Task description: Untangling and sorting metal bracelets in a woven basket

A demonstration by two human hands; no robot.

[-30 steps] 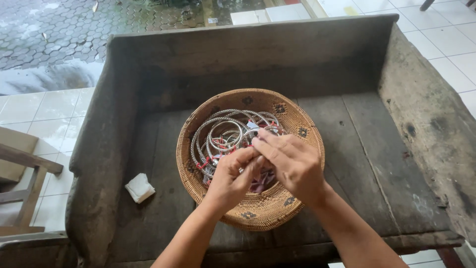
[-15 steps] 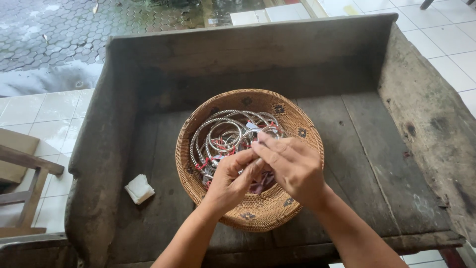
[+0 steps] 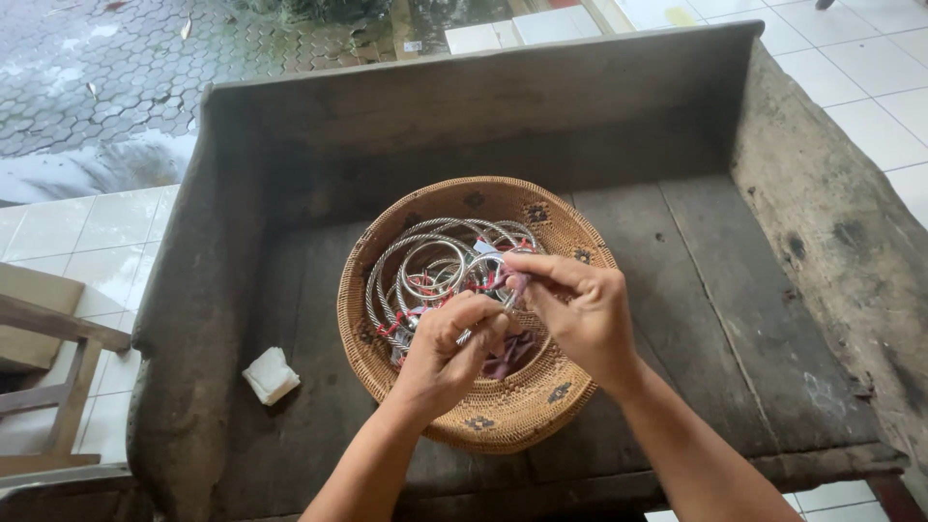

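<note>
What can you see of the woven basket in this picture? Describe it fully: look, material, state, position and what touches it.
The woven basket is round and shallow, of tan plaited fibre, with small dark diamond motifs spaced along its wall. It sits upright on a weathered wooden bench, near the front edge. Inside lie coiled silver wire rings with red and purple bits among them. The left hand and right hand are over it, fingers pinching at the rings. A small white crumpled piece lies apart on its left.
</note>
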